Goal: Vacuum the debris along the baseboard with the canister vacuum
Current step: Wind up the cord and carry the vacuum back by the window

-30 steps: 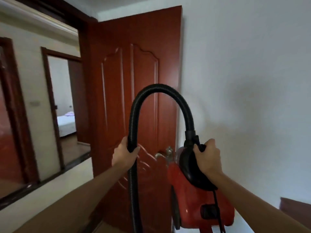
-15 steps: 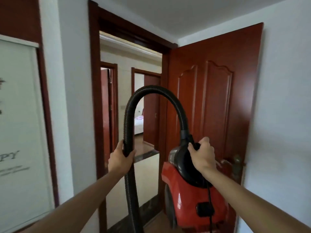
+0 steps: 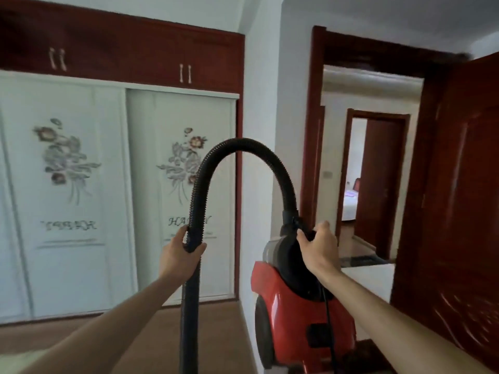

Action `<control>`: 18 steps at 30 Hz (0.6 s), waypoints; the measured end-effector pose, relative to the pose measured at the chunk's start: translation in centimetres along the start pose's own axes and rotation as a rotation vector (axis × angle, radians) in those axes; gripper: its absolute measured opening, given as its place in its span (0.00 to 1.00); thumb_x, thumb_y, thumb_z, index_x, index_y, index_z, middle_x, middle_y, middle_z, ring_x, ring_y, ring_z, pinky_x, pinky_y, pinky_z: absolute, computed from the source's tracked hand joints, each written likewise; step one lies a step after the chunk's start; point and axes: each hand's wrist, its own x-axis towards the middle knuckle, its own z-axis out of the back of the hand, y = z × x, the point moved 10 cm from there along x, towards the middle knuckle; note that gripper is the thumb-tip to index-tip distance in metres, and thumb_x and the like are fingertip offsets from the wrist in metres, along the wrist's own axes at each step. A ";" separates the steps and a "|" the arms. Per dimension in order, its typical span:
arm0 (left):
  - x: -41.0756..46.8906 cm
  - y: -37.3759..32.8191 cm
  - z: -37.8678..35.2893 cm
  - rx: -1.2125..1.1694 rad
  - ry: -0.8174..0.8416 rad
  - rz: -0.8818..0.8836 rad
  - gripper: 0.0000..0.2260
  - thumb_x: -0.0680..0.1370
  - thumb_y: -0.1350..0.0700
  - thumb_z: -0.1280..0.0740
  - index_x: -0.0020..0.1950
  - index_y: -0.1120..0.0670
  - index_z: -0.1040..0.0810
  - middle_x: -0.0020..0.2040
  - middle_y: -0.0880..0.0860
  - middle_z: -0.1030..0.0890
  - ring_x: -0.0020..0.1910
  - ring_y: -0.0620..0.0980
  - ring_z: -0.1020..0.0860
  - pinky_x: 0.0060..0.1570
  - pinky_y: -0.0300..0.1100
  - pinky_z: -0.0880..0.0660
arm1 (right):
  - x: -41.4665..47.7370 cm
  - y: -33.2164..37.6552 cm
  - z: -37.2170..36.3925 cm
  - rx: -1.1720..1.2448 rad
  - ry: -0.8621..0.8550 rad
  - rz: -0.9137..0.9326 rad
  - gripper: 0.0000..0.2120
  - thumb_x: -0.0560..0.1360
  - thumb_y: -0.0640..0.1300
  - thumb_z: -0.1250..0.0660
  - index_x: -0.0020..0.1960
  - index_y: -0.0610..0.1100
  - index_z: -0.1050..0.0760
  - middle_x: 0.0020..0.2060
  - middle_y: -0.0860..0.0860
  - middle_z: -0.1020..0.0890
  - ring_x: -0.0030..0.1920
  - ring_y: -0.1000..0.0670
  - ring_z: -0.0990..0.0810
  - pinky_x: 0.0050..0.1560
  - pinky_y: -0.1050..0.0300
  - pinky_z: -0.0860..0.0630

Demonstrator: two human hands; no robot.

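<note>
A red canister vacuum (image 3: 291,311) hangs in the air in front of me, carried by its black top handle in my right hand (image 3: 318,249). Its black ribbed hose (image 3: 243,147) arches up from the canister and comes down on the left, where my left hand (image 3: 179,255) grips it. Below that hand the hose drops straight out of the frame's bottom edge. The nozzle end is out of sight. No baseboard debris shows from this angle.
A white sliding wardrobe (image 3: 81,201) with flower prints fills the left, dark red cupboards above it. A white wall corner (image 3: 259,103) stands mid-frame. An open doorway (image 3: 367,168) leads to a hallway and a far bedroom. The red door (image 3: 459,198) stands open on the right. Brown floor (image 3: 151,325) lies below.
My view has swung to the left: the red door slid from centre to the right edge and the wardrobe came into sight. Both hands keep the same grips on hose and canister.
</note>
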 end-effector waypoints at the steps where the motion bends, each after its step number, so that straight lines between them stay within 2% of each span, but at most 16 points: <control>1: 0.4 1.3 1.9 0.013 -0.031 0.020 0.26 0.77 0.51 0.29 0.74 0.49 0.32 0.38 0.48 0.22 0.33 0.45 0.24 0.32 0.40 0.30 | -0.1 1.2 -2.1 0.018 0.029 0.004 0.20 0.79 0.50 0.35 0.63 0.37 0.32 0.55 0.41 0.21 0.55 0.39 0.21 0.48 0.53 0.26; 2: 0.7 2.5 3.6 0.026 -0.057 0.032 0.26 0.77 0.51 0.29 0.74 0.49 0.32 0.37 0.47 0.23 0.33 0.46 0.23 0.33 0.41 0.30 | -0.2 2.4 -4.1 0.041 0.065 0.012 0.20 0.80 0.50 0.35 0.63 0.37 0.33 0.55 0.40 0.21 0.54 0.39 0.21 0.46 0.53 0.26; 5: 1.9 5.6 8.1 0.071 -0.129 0.077 0.26 0.76 0.51 0.28 0.73 0.50 0.31 0.37 0.47 0.22 0.35 0.49 0.22 0.35 0.43 0.25 | -0.1 5.4 -10.0 0.127 0.164 0.053 0.13 0.80 0.49 0.35 0.54 0.41 0.34 0.51 0.41 0.23 0.49 0.41 0.22 0.44 0.53 0.28; 8: 3.7 8.7 10.8 0.108 -0.193 0.125 0.27 0.76 0.51 0.28 0.73 0.51 0.31 0.36 0.52 0.20 0.36 0.52 0.20 0.38 0.46 0.22 | 0.5 7.5 -15.7 0.203 0.268 0.085 0.13 0.79 0.50 0.35 0.51 0.43 0.36 0.45 0.45 0.25 0.48 0.40 0.22 0.44 0.50 0.26; 11: 5.4 11.2 11.9 0.138 -0.255 0.164 0.26 0.76 0.51 0.28 0.73 0.50 0.31 0.35 0.52 0.20 0.35 0.50 0.20 0.34 0.43 0.25 | 1.5 9.2 -20.9 0.246 0.348 0.117 0.13 0.79 0.50 0.35 0.52 0.41 0.35 0.43 0.47 0.26 0.45 0.41 0.22 0.45 0.48 0.23; 15: 7.6 13.3 12.5 0.152 -0.328 0.211 0.27 0.76 0.50 0.28 0.73 0.50 0.32 0.36 0.50 0.20 0.36 0.49 0.20 0.35 0.42 0.26 | 2.9 11.1 -27.3 0.256 0.424 0.186 0.15 0.80 0.50 0.36 0.55 0.40 0.35 0.48 0.41 0.23 0.48 0.39 0.22 0.44 0.50 0.26; 18: 8.3 14.8 13.6 0.164 -0.400 0.254 0.25 0.76 0.50 0.28 0.72 0.50 0.30 0.36 0.51 0.20 0.35 0.48 0.21 0.35 0.42 0.26 | 3.6 12.6 -31.3 0.283 0.483 0.222 0.18 0.80 0.51 0.37 0.60 0.38 0.36 0.49 0.40 0.22 0.49 0.38 0.21 0.46 0.46 0.23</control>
